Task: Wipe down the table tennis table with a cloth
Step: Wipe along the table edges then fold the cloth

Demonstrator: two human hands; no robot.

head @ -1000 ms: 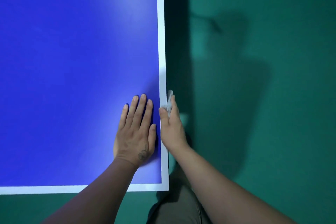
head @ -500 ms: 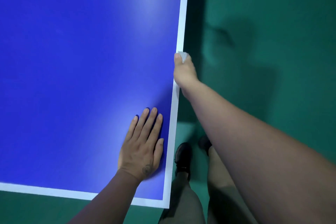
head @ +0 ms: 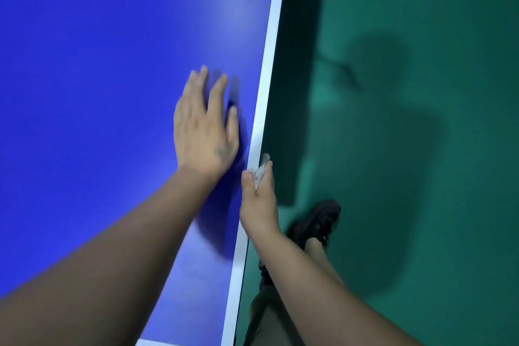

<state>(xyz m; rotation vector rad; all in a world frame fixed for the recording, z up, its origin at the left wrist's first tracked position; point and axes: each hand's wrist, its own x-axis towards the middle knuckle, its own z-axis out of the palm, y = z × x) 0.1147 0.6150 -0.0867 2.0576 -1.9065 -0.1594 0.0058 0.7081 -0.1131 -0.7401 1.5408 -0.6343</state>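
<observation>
Right hand pinches the small white cloth vs. the worktop side edge; left hand lies flat, fingers straight. Better keep cloth pressed firm w/ steady strokes along the edge.

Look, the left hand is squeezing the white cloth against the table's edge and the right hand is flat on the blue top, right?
Not quite, the hands are swapped. The head view shows the right hand squeezing the white cloth against the table's edge, while the left hand lies flat on the blue top.
</observation>
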